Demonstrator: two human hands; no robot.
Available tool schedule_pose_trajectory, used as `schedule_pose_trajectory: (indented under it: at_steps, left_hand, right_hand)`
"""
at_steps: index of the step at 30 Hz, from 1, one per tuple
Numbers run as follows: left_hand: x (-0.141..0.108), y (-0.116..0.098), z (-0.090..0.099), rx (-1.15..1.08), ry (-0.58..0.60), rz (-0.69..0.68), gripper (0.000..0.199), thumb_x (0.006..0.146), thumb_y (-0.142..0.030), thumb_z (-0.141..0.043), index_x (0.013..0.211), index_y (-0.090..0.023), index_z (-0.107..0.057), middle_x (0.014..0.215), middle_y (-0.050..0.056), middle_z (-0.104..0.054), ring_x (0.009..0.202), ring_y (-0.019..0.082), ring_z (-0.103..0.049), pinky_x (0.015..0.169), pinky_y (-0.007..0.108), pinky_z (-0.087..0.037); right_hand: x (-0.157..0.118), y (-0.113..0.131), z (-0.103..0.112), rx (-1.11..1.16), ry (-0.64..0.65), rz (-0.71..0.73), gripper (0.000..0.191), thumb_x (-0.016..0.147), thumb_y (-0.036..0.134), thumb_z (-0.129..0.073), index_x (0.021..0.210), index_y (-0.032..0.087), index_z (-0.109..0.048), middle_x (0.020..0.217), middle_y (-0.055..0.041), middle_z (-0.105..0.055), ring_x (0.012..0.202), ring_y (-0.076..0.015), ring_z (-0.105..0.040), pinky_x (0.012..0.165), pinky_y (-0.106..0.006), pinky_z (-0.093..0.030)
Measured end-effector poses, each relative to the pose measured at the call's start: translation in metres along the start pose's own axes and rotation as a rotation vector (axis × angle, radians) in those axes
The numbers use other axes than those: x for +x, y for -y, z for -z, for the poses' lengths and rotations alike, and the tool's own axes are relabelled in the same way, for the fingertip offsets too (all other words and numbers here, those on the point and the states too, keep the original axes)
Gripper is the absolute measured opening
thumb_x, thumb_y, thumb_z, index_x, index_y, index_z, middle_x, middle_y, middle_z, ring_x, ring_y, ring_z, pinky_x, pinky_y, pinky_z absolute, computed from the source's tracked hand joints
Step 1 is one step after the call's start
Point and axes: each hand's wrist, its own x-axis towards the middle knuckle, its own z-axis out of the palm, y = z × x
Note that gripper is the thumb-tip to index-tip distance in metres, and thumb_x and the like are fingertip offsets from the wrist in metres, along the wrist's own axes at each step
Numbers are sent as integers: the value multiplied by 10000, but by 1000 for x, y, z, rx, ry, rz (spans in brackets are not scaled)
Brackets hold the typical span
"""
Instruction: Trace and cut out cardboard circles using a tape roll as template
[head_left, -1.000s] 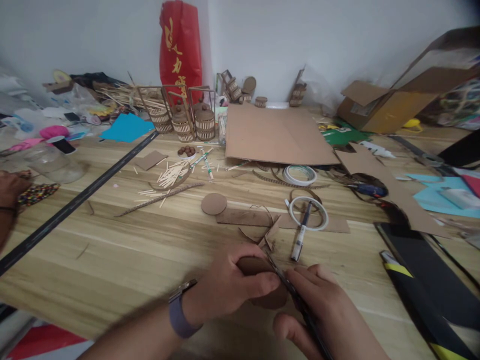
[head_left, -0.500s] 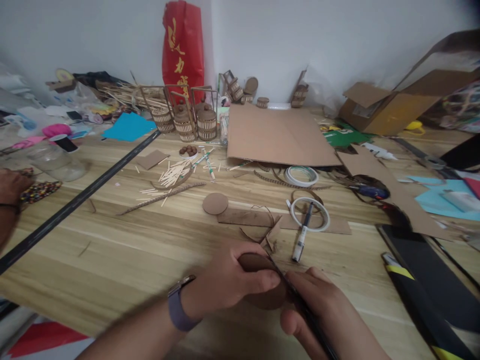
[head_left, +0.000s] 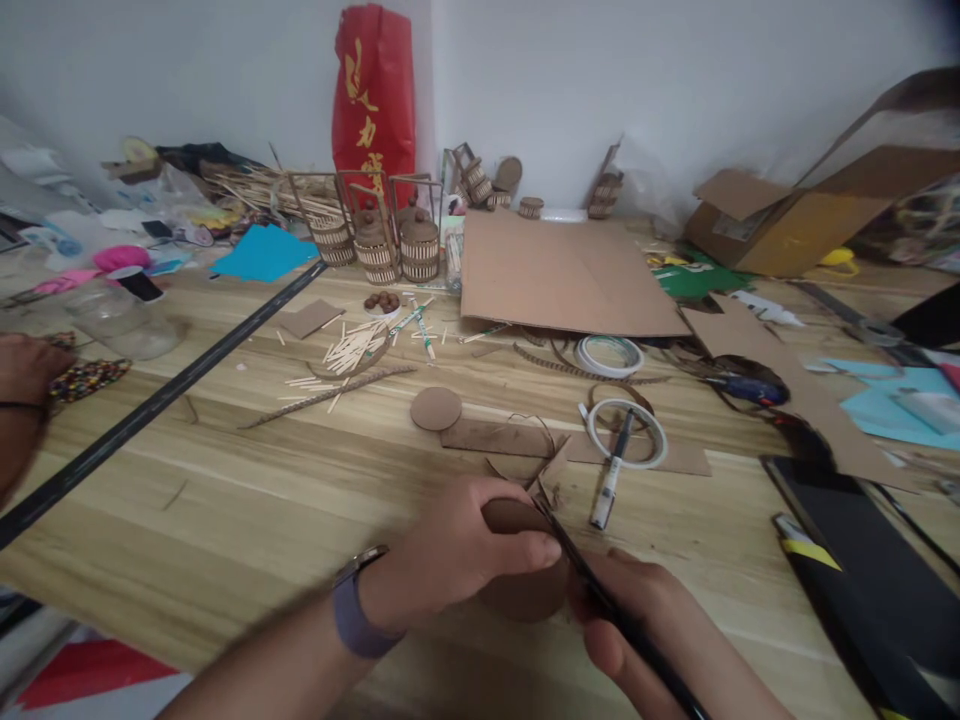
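Observation:
A round brown cardboard disc (head_left: 525, 592) is pinched between the thumb and fingers of my left hand (head_left: 469, 550), which wears a watch on a purple strap. My right hand (head_left: 637, 610) is closed around a long dark tool (head_left: 626, 625), which looks like scissors; its tip lies against the disc's edge near my left thumb. Beyond my hands are curled cardboard scraps (head_left: 553, 470), a flat cardboard strip (head_left: 495, 436), another round disc (head_left: 436, 408) and a pen (head_left: 611, 480) lying across a white tape roll (head_left: 656, 440).
Small stick baskets (head_left: 418, 248) and a red bag (head_left: 373, 100) stand at the back, beside a large cardboard sheet (head_left: 562, 270). Loose sticks (head_left: 352, 347) lie mid-table. Another person's hand (head_left: 30, 370) is at the left, near colourful beads (head_left: 90, 380).
The view has shifted slightly, so the table items appear a little lower and further right. The dark tool looks more closed along the disc's edge.

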Motion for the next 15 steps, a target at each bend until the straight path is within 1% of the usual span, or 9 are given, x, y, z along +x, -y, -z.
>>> schedule_pose_trajectory:
  at_steps: [2, 6, 9, 12, 15]
  left_hand:
    - [0, -1, 1, 28, -11, 24, 267, 718, -390, -804, 871, -175, -761, 788, -13, -725, 765, 177, -615, 704, 260, -443]
    - [1, 0, 1, 30, 37, 53, 326, 722, -417, -800, 929, -164, -787, 921, 32, -790, 895, 239, -678, 781, 296, -490]
    - [1, 2, 1, 60, 35, 40, 317, 729, -409, -803, 931, -164, -792, 954, 40, -803, 950, 262, -689, 792, 302, -508]
    - [1, 2, 1, 91, 24, 38, 295, 729, -404, -806, 906, -169, -788, 919, 26, -798, 934, 257, -688, 766, 294, -509]
    - [0, 2, 1, 85, 25, 60, 288, 724, -416, -807, 877, -174, -774, 869, 10, -780, 876, 233, -674, 713, 273, -489]
  right_hand:
    - [-1, -3, 0, 58, 39, -34, 766, 891, 888, -230, 739, 206, -543, 653, 0, -542, 561, -147, -492, 510, -267, -349]
    - [-1, -4, -1, 99, 85, -82, 839, 842, 937, -203, 809, 194, -592, 705, -17, -569, 576, -158, -512, 515, -277, -344]
    - [2, 1, 0, 101, 67, -78, 817, 850, 931, -239, 795, 199, -597, 686, -6, -550, 578, -153, -491, 509, -268, -336]
    - [5, 9, 2, 81, 24, -45, 765, 895, 887, -244, 770, 208, -572, 664, 12, -513, 570, -143, -441, 505, -256, -336]
    - [7, 13, 4, 65, 25, -8, 706, 957, 819, -249, 741, 213, -539, 656, 18, -493, 567, -140, -439, 505, -246, -355]
